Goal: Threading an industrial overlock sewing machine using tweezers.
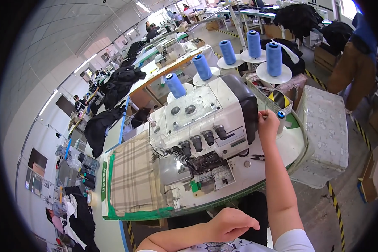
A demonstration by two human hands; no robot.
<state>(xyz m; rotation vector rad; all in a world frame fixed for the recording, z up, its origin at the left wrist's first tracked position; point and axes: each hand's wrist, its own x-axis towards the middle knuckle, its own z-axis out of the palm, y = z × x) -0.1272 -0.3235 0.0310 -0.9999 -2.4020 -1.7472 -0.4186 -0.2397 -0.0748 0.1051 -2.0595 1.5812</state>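
Note:
A white overlock sewing machine (197, 109) stands on the table, with several black tension dials (208, 137) on its front. My right hand (269, 124) reaches past its right end, by the dark handwheel cover (248, 110). The fingertips are pinched together there; whatever lies between them is too small to make out. Beside this hand stands a small cone (281, 119) with a blue top. In front of my body, below the table edge, my left hand (233, 224) hangs loosely closed, with nothing visible in it.
Blue thread cones (274, 59) stand on round white holders behind the machine. A tray holds a yellow-black tape roll (278, 99). Small dark snips (257, 157) lie on the table. Plaid cloth (134, 176) covers its left part; a patterned covered box (323, 134) stands right.

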